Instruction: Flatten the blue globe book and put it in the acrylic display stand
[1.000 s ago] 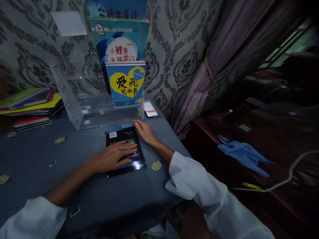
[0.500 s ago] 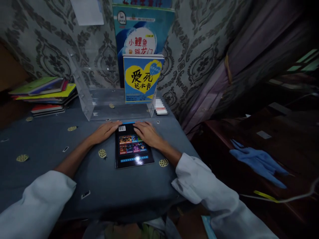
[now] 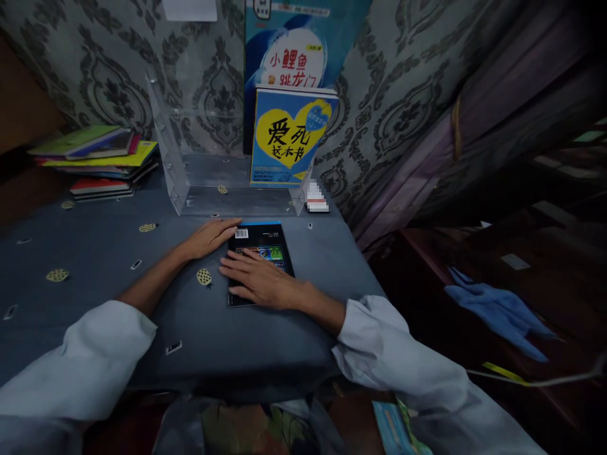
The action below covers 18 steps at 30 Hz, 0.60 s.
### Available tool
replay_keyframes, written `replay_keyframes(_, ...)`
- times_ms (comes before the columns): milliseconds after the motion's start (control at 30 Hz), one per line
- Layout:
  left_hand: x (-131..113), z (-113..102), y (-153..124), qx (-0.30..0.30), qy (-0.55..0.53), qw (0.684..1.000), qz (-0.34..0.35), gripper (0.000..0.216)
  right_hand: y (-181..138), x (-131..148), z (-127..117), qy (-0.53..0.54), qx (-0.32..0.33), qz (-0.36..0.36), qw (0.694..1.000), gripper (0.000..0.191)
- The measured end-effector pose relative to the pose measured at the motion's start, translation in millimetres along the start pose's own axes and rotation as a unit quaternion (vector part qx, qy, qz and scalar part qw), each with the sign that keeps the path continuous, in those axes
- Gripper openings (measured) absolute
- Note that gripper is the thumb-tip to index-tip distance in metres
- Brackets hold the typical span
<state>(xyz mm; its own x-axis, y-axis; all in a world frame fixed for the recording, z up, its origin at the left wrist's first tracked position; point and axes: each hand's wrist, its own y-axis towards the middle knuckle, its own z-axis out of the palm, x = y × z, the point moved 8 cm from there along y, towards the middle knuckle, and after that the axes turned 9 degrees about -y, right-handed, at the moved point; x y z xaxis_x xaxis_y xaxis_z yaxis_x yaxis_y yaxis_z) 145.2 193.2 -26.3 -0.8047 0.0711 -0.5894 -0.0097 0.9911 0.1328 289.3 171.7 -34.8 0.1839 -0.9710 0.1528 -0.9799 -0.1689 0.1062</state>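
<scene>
A thin black book (image 3: 258, 235) lies flat on the grey-blue tablecloth, its barcode and small colour pictures facing up. My right hand (image 3: 258, 281) rests open across its lower half, fingers stretched toward the left edge and covering part of the pictures. At the upper left corner, by the barcode, the fingertips of my left hand (image 3: 211, 238) touch the book; that hand is flat with fingers extended. Behind the book stands a clear acrylic rack (image 3: 213, 205), holding a blue book with a yellow heart (image 3: 294, 139) and a taller teal book (image 3: 348, 38) further back.
A stack of books (image 3: 95, 161) sits at the table's back left. Beside the rack's right foot is a small white item (image 3: 317, 197), partly blurred. Right of the table edge, a blue cloth (image 3: 497, 309) lies on a dark red surface, near a purple curtain (image 3: 412, 170).
My right hand has slid from the book's top edge down over its pictures, toward me. My left hand stays at the upper left corner. The view has shifted slightly.
</scene>
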Motion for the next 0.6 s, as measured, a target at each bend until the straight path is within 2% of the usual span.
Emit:
replay_keyframes(133, 0.3, 1.3, 0.0, 0.004, 0.004, 1.0, 0.005, 0.066, -12.9, 32.5, 2.5, 0.006, 0.02, -0.047, 0.999, 0.057)
replay_keyframes(267, -0.2, 2.1, -0.9, 0.006, 0.014, 1.0, 0.003, 0.066, -26.4, 48.4, -1.1, 0.008, 0.014, -0.045, 0.999, 0.059)
replay_keyframes(433, 0.1, 4.3, -0.9, 0.009, 0.025, 1.0, 0.01, 0.066, -43.1, 52.3, -6.9, 0.026, -0.004, -0.03, 0.999, 0.065)
replay_keyframes(600, 4.4, 7.2, 0.1, 0.013, 0.034, 0.999, 0.017, 0.068, -63.9, 38.7, -4.2, 0.022, 0.002, 0.032, 0.999, 0.072)
